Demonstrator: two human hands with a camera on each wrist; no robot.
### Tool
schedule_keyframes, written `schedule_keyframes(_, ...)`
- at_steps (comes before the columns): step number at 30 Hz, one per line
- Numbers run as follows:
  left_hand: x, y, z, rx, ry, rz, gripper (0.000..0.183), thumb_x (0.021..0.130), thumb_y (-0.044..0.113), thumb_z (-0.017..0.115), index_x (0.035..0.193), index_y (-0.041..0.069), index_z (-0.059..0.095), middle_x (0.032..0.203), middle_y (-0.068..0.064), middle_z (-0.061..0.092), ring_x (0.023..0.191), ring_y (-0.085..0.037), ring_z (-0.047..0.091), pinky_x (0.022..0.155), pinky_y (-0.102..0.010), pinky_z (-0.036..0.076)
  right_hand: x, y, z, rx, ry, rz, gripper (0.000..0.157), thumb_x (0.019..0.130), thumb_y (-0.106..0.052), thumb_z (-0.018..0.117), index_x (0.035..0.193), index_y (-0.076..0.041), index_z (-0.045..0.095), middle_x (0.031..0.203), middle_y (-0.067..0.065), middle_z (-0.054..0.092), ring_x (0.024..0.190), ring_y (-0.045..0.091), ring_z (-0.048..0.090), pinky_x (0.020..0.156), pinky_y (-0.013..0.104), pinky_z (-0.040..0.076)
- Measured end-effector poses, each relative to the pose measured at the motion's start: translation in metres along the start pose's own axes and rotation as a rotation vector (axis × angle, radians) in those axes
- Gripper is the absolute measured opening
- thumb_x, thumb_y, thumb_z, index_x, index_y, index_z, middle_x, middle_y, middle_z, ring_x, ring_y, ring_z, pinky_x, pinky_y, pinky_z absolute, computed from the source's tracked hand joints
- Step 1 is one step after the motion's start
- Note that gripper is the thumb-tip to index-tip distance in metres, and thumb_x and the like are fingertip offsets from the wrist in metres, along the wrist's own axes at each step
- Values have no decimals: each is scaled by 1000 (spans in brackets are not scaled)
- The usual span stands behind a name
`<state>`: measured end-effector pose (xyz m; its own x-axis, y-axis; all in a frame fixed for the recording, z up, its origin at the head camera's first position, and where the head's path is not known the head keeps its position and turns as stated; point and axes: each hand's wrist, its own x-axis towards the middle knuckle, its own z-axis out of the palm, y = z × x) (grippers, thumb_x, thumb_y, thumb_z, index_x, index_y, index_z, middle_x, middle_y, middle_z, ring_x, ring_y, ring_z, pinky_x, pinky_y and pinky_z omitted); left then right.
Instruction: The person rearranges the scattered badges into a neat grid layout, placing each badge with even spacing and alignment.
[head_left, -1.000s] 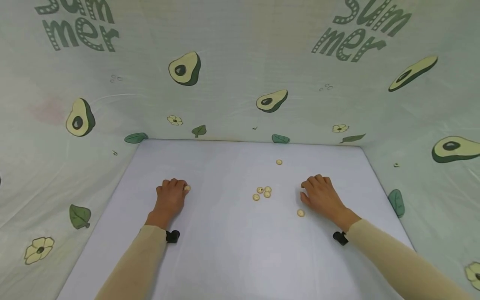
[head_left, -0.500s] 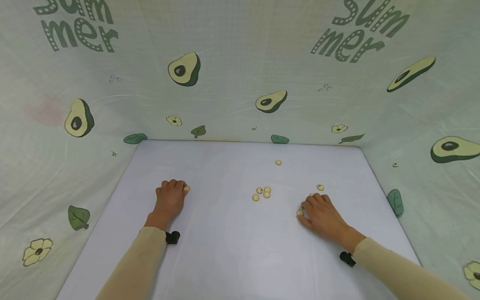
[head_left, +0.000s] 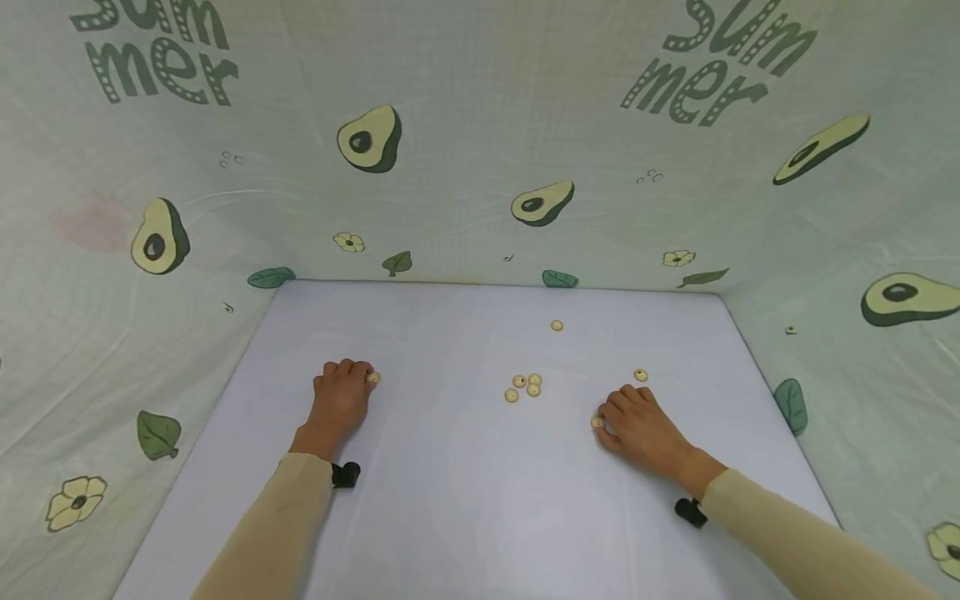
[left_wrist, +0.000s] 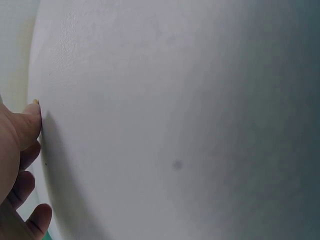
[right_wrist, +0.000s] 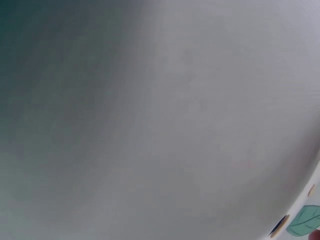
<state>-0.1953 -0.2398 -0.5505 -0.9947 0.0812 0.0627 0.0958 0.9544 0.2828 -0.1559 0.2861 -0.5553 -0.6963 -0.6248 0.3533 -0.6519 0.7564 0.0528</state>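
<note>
In the head view, my left hand (head_left: 341,398) rests at the left of the white board, pinching a small round pale wooden piece (head_left: 373,377) between thumb and index finger. Its thumb (left_wrist: 27,122) shows in the left wrist view with a sliver of that piece at the tip. On the right, my right hand (head_left: 641,429) pinches a similar wooden piece (head_left: 597,422) low against the board. Just beyond its knuckles lies a loose wooden piece (head_left: 641,375) with a dark centre. The right wrist view catches only a fingertip (right_wrist: 315,235) in its corner.
Several matching wooden pieces (head_left: 534,390) form a loose cluster between the hands. A single one (head_left: 557,326) lies farther back. The white board (head_left: 450,500) ends at a patterned cloth (head_left: 457,150) hanging behind and at both sides.
My right hand came nearer and took hold of the piece by its thumb, then shifted it slightly left and away. A piece behind that hand came into view. The left hand kept still.
</note>
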Motion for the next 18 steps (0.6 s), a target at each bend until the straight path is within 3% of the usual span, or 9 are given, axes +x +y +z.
schedule_keyframes(11, 3, 0, 0, -6, -14, -12, 24, 109, 22, 61, 124, 4, 63, 123, -20, 62, 119, -45, 49, 94, -61, 42, 3, -1, -6, 68, -44, 42, 20, 87, -22, 84, 98, -9, 74, 94, 1, 66, 91, 22, 54, 83, 43, 39)
schedule_keyframes(18, 2, 0, 0, 1, -18, -6, 25, 109, 22, 61, 125, 4, 63, 123, -21, 63, 120, -45, 49, 93, -60, 43, 7, -4, -4, 103, -56, 67, 18, 87, -20, 83, 96, -8, 74, 93, 2, 65, 90, 22, 53, 83, 43, 40)
